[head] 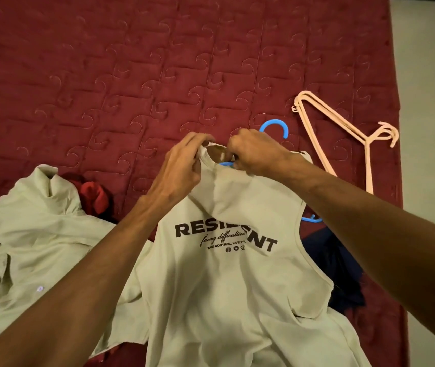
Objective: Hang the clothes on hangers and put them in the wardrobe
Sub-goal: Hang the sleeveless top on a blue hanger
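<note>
A pale beige sleeveless top (237, 282) with black "RESILIENT" print lies on the red bedspread. A blue hanger (275, 126) sits partly inside it: its hook sticks out past the neckline and one end shows at the right armhole. My left hand (182, 165) pinches the left side of the collar. My right hand (253, 152) grips the right side of the collar, over the blue hanger's neck.
A second beige shirt (25, 234) lies crumpled at the left, beside a red garment (93, 196). A dark navy garment (335, 274) lies under the top at the right. Stacked pink hangers (343, 128) rest near the bed's right edge; pale floor beyond.
</note>
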